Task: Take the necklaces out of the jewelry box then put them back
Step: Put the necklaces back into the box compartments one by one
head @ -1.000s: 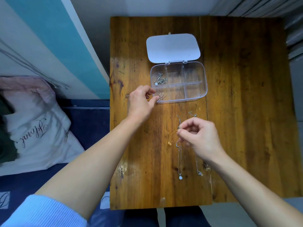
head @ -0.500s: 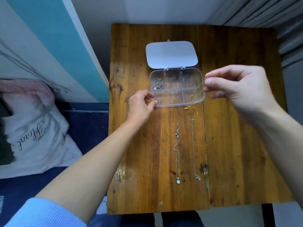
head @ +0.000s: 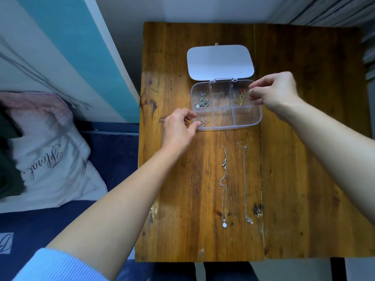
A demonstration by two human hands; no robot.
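The clear jewelry box (head: 246, 123) lies open on the wooden table (head: 304, 159), its white lid (head: 220, 61) folded back. My left hand (head: 178, 130) grips the box's front-left corner. My right hand (head: 274, 92) hovers over the back-right compartment, its fingertips pinched at the end of a gold necklace (head: 240, 97) with a red pendant that lies in that compartment. A silver necklace (head: 203, 102) fills the back-left compartment, and a small rose-gold chain (head: 204, 121) lies in the front-left one. Two silver necklaces (head: 223, 185) (head: 245, 183) lie stretched out on the table in front of the box.
A white pillow (head: 46, 155) with script lettering lies on a dark blue bed (head: 113, 159) to the left of the table. A teal and white wall (head: 67, 47) rises behind the bed. The table's front edge is near my body.
My right hand picked the gold necklace up from the table, carried it up and right, then lowered it into the back-right compartment. My left hand stayed on the box's corner.
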